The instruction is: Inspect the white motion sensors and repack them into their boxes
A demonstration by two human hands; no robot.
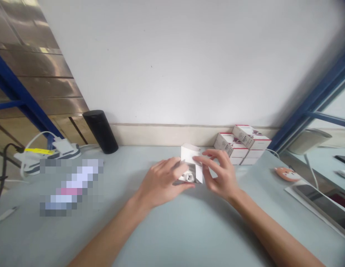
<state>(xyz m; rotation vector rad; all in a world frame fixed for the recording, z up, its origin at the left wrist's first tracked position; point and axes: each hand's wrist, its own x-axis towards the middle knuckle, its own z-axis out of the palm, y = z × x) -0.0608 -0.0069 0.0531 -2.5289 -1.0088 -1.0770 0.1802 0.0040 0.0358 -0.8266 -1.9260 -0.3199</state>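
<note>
A white carton (191, 157) sits held between left hand (161, 182) and right hand (219, 173).

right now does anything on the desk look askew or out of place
Yes: the top white carton on the stack by the wall sits tilted, not squared with the cartons below it, so it looks unsteady.

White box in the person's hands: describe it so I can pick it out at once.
On the pale blue-grey desk below the white wall, the person's left hand and right hand hold a small white cardboard box. Unlike the red-trimmed white boxes stacked behind it, this one has a silvery-white part showing at its open end.
</note>
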